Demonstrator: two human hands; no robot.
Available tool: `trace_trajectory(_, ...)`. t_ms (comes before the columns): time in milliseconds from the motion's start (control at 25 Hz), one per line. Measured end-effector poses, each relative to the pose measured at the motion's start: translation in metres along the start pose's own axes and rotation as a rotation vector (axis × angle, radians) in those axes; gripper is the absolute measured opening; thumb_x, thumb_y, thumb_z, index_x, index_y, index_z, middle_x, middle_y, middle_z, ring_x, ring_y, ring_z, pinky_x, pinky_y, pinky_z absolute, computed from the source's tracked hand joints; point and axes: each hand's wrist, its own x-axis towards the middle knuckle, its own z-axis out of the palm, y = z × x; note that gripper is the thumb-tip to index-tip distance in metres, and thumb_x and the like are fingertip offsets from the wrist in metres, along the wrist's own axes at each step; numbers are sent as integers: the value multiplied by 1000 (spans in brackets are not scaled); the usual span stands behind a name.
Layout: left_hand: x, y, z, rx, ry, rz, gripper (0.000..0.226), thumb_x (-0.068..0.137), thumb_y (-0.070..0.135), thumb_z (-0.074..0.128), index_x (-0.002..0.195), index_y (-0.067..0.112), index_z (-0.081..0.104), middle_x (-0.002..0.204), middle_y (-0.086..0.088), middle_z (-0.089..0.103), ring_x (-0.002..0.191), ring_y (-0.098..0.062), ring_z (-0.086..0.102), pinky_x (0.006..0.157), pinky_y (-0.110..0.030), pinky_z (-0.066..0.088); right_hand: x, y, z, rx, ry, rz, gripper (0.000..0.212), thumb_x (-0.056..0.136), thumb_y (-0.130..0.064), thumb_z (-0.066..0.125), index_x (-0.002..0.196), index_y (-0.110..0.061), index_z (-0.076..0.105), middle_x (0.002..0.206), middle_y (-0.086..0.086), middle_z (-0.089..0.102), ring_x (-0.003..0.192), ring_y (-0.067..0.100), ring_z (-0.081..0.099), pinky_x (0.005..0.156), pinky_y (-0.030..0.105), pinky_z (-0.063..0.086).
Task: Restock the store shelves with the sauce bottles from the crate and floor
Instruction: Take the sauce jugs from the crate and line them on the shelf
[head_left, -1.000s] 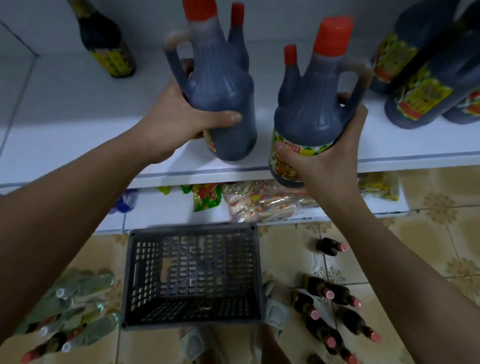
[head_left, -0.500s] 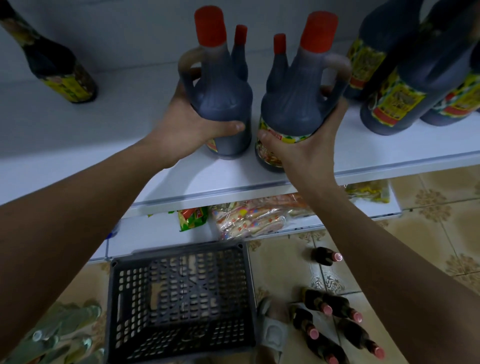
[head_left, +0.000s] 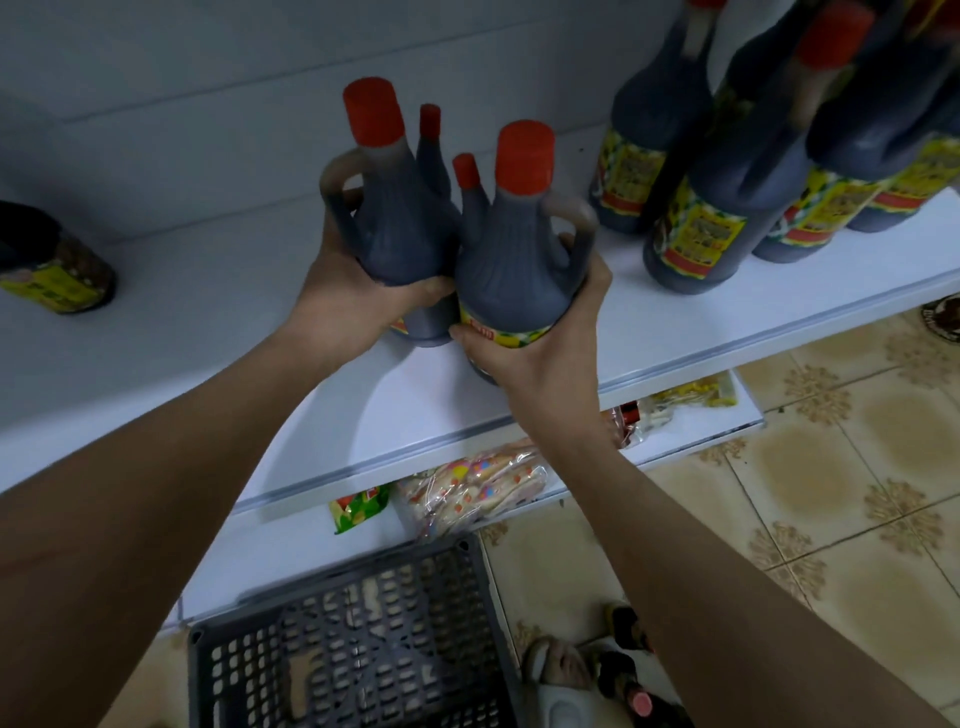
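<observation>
Both hands have pushed their jugs together, touching, on the shelf.

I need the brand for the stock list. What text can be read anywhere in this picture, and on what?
No text can be read.
Right-hand jug label: red strip with white characters, blurred.
Shelf bottle labels: yellow and red print, too blurred.
Left bottle label: blurred.
Green packet on the lower shelf: print too small.

The bottle at nine o'clock is cut by the left edge; the crate at six o'clock runs off the bottom; tall bottles' tops at one o'clock blur
</observation>
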Motion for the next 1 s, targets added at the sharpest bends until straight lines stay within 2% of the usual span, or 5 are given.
trace_trajectory(120,16,1,8,-48,9,14,87,67,27,90,136,13,38,114,14,58,99,10,59,78,-8,50,3,2,-8,-38,17,-11,100,61,-23,93,136,-36,29,141,2,46,126,22,55,92,49,56)
trace_trajectory(400,32,8,31,-68,20,42,114,51,49,88,144,17,30,138,4,52,119,-10,55,90,-23,52,15,3,-36,-101,113,-18,102,65,-17,91,132,-50,23,144,1,44,128,13,53,102,37,52)
trace_trajectory(600,42,16,44,-106,10,77,107,54,43,90,140,19,30,134,4,55,118,-11,59,94,-34,55,21,12,-41,-117,134,-26,104,66,-18,91,138,-42,20,146,4,42,130,18,52,101,42,52)
trace_trajectory(840,56,33,67,-153,8,89,92,54,44,85,126,23,31,115,19,56,108,-1,61,92,-32,55,32,20,-43,-126,164,-58,104,64,-27,90,131,-63,19,144,3,44,127,24,54,92,48,56)
trace_trajectory(1000,69,40,81,-148,6,65,98,60,37,89,137,13,32,123,10,59,112,-10,62,97,-43,54,41,21,-50,-123,174,-72,102,65,-25,90,133,-58,21,143,4,44,125,25,55,91,48,56)
